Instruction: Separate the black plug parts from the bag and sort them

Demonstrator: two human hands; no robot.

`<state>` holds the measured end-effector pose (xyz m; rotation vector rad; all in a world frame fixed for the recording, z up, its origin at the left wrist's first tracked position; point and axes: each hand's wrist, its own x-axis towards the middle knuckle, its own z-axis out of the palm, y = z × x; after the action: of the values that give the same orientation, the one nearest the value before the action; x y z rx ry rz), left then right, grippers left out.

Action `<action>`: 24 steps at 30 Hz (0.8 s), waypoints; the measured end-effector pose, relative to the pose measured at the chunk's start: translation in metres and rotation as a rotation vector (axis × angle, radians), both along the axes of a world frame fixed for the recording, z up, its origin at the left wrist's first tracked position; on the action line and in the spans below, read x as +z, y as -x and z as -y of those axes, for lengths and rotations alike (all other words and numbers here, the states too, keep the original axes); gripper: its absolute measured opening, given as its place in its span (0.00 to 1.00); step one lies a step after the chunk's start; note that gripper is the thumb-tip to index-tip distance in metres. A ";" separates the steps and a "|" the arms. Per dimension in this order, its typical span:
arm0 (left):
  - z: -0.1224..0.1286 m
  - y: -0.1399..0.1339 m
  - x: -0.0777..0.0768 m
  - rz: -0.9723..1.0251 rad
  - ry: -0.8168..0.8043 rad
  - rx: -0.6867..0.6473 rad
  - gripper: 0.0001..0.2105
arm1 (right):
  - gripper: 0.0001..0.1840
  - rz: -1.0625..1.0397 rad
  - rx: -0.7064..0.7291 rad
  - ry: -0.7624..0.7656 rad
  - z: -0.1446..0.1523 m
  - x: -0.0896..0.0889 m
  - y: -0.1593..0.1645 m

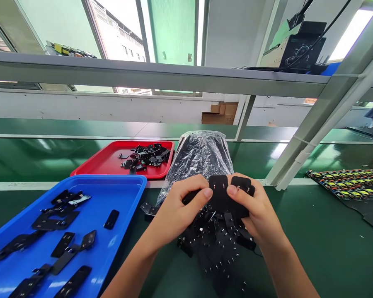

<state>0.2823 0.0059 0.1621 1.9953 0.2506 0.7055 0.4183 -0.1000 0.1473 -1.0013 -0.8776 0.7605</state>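
Between both hands, over the middle of the bench, are flat black plastic pieces point(219, 194) with rounded tabs and small metal pins. My left hand point(186, 207) is closed on their left side, thumb pressed on top. On the right side my right hand point(251, 203) grips them the same way, its thumb on a tab. Whether the pieces are joined cannot be told. Below the hands lies a heap of similar black parts point(216, 248) with shiny pins. Just behind it rests a clear plastic bag point(202, 157), apparently with dark contents.
A blue tray point(127, 198) with several black parts stands at the left. Behind it is a red tray point(96, 159) with small black pieces. At right, rows of yellow-and-black components point(348, 184) lie near a slanted white post point(317, 103). A shelf point(143, 74) crosses above, carrying a dial-fronted device point(298, 47).
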 end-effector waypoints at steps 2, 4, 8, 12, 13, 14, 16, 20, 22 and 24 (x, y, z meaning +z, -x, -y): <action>0.001 0.001 0.002 0.000 -0.044 0.018 0.15 | 0.14 0.073 -0.014 0.002 0.002 0.000 -0.002; 0.001 0.002 0.003 -0.015 -0.050 0.013 0.13 | 0.14 0.111 -0.019 0.006 0.002 0.000 -0.003; 0.001 0.001 0.004 -0.041 -0.036 0.004 0.13 | 0.16 -0.028 0.017 0.024 0.000 -0.001 -0.002; 0.001 0.000 0.003 -0.060 -0.020 0.038 0.15 | 0.16 -0.188 0.069 0.044 -0.005 -0.004 -0.001; 0.000 0.000 0.003 -0.063 -0.018 0.047 0.16 | 0.16 -0.196 0.070 0.046 -0.006 -0.005 -0.001; 0.000 0.000 0.003 -0.068 -0.016 0.053 0.16 | 0.16 -0.201 0.067 0.050 -0.007 -0.006 -0.002; 0.000 -0.001 0.002 -0.079 -0.014 0.059 0.16 | 0.16 -0.211 0.051 0.058 -0.008 -0.007 -0.003; 0.000 -0.002 0.003 -0.099 -0.012 0.076 0.16 | 0.16 -0.229 0.018 0.069 -0.012 -0.007 -0.004; -0.001 -0.003 0.003 -0.105 -0.014 0.081 0.15 | 0.17 -0.237 0.017 0.073 -0.013 -0.008 -0.004; -0.002 -0.003 0.003 -0.106 -0.021 0.081 0.15 | 0.16 -0.239 0.034 0.070 -0.013 -0.009 -0.004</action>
<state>0.2851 0.0075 0.1648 2.0547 0.3912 0.6562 0.4228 -0.0866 0.1383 -0.9366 -0.6664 0.9249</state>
